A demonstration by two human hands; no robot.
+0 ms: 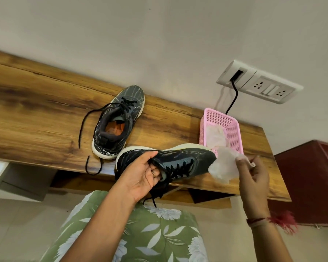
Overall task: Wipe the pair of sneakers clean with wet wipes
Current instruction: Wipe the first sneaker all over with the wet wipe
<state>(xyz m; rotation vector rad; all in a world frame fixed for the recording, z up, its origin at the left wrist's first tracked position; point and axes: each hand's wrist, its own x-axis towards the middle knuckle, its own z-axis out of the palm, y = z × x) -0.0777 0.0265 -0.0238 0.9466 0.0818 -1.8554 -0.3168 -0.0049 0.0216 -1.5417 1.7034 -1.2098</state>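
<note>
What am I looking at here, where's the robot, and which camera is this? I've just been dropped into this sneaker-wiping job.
There is no robot: a person works with two bare hands. The single picture comes from a wide-angle camera on their head, looking forward and down, so straight lines look bent. The left hand grips one dark sneaker by its opening, held in front of the desk. The right hand pinches a white wet wipe beside that sneaker's toe. The other sneaker lies on the wooden desk, laces loose. A pink basket on the desk holds what look like crumpled wipes. On the wall behind, a black cable leaves a switch plate.
</note>
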